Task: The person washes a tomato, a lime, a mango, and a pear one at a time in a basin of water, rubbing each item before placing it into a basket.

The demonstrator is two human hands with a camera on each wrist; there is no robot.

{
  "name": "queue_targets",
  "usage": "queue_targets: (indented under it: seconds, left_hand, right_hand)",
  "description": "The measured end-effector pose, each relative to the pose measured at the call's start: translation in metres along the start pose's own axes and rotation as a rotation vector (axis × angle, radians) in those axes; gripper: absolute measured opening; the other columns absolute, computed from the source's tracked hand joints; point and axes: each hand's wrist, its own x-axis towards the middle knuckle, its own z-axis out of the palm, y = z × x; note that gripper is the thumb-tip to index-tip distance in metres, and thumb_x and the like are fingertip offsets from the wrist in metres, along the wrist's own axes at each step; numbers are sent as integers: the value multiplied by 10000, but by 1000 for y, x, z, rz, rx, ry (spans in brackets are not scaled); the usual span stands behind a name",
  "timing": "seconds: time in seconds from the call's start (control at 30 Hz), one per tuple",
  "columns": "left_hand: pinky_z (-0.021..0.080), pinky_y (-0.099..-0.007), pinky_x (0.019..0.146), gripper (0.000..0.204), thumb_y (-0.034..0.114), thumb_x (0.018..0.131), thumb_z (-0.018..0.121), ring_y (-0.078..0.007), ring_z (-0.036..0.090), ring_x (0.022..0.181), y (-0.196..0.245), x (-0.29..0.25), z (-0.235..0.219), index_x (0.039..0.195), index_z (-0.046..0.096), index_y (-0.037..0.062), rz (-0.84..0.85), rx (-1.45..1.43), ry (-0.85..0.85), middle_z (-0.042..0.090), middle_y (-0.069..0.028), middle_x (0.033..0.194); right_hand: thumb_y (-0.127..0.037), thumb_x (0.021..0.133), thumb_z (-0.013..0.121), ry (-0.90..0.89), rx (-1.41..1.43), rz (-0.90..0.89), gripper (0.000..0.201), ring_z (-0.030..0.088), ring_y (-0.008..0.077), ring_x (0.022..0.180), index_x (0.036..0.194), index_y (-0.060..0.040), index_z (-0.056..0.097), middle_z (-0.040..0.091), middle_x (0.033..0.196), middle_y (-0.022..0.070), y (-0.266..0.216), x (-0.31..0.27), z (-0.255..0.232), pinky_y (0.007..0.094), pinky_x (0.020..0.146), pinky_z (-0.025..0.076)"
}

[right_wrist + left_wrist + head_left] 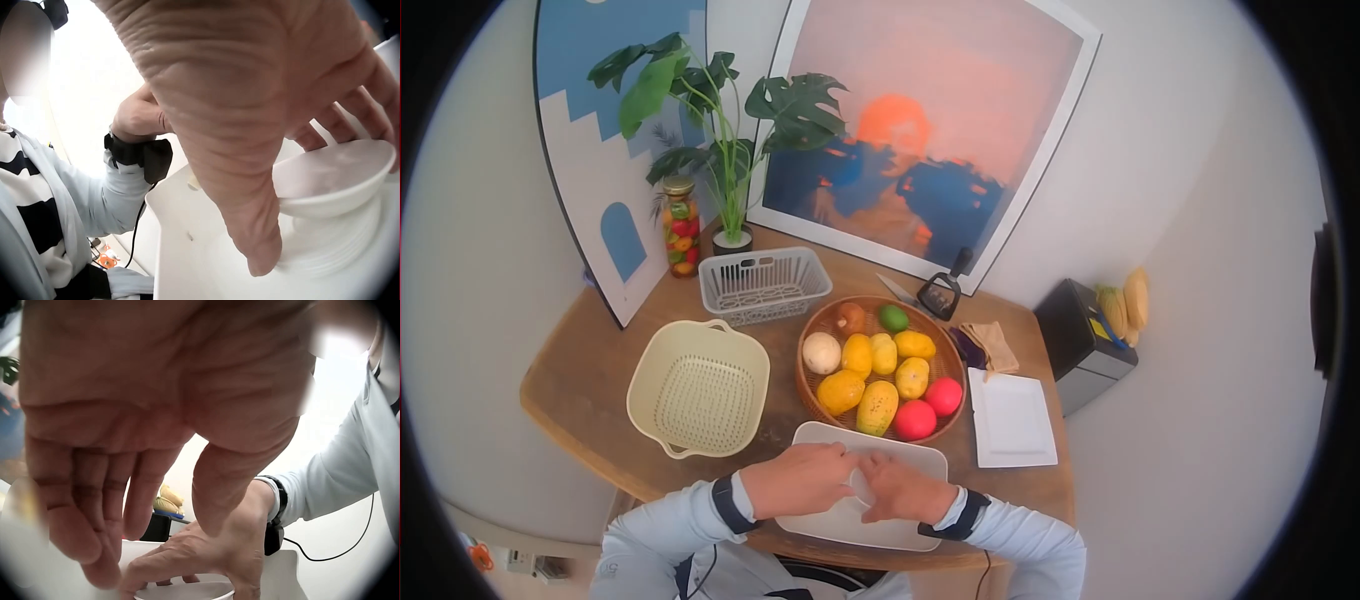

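Note:
A white tub [812, 527] stands at the front edge of the table, under both hands. Over it my right hand [903, 490] spans a small white bowl [337, 178], thumb on one side of the rim and fingers on the other. The bowl is tilted in the right wrist view, with a ridged white shape [331, 247] below it. My left hand [800, 474] hovers beside the right one, its fingers loosely bent and pointing down. In the left wrist view nothing shows between its thumb and fingers.
Behind the tub, a wicker basket [804, 385] holds mangoes, a green fruit and two red ones. A cream colander [700, 400] and grey plastic basket [765, 290] stand left. On the right lie a white square plate [1012, 420], a cloth [990, 345] and a knife [895, 288].

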Motion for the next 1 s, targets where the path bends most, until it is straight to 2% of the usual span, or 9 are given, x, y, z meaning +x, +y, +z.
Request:
queue_targets:
  seconds: [0.1,0.2,0.27,0.53,0.63,0.73,0.83,0.93,1.0]
  left_hand:
    - [512,-447,744,242,173,839,686,-383,634,858,-3,19,8,944,613,-33,35,53,-86,619,-193,896]
    - [522,-452,730,152,98,786,671,-379,653,834,-2,45,16,864,655,-32,57,120,-174,653,-197,855]
    - [531,-453,721,109,61,746,657,-374,667,813,0,61,21,813,681,-22,71,154,-283,676,-196,825]
    - [547,-437,798,289,154,701,708,-356,689,880,-17,92,65,963,734,36,-48,193,-552,713,-172,911]
    - [546,-431,802,296,154,701,709,-351,690,900,-26,100,68,975,735,44,-23,236,-607,716,-169,934]
    - [539,-420,837,446,63,672,699,-338,687,958,-26,107,64,1118,708,80,-143,237,-688,722,-159,989]
    - [534,-413,851,454,51,677,696,-330,685,973,-25,102,65,1129,705,93,-189,169,-582,722,-147,1009]
    - [545,-422,805,339,202,727,727,-352,689,911,-26,101,62,1012,719,19,-141,115,-599,711,-191,968]
    - [541,-421,818,390,288,737,745,-347,688,925,-32,104,65,1022,719,22,-85,71,-631,712,-189,964]
  right_hand:
    - [-335,630,864,-65,18,130,913,494,437,1179,1331,41,415,483,1279,258,2,-5,-9,463,1013,422]
    - [-398,615,878,14,-101,84,957,492,441,1183,1327,44,416,485,1274,249,16,-17,6,471,1007,431]
    - [-462,637,857,-52,-140,133,1002,463,421,1206,1368,48,400,477,1275,242,18,-23,8,465,1040,394]
    - [-494,618,870,-34,-128,172,1009,478,432,1215,1330,58,415,476,1275,223,13,-31,8,503,998,438]
    - [-528,622,860,13,-98,174,1040,476,430,1211,1342,68,404,475,1279,226,17,-27,15,501,1006,430]
    - [-567,625,844,-9,-63,194,1088,473,430,1205,1357,93,382,473,1282,245,10,-23,4,480,1020,418]
    - [-593,622,833,-53,-16,172,1133,467,440,1200,1365,119,359,465,1292,269,10,-19,1,461,1035,405]
    - [-598,619,831,-55,5,157,1157,463,453,1196,1370,134,343,456,1303,283,18,-21,7,451,1040,400]
    - [-590,618,834,-74,-17,148,1162,464,461,1193,1377,135,335,453,1310,286,18,-22,3,451,1042,399]
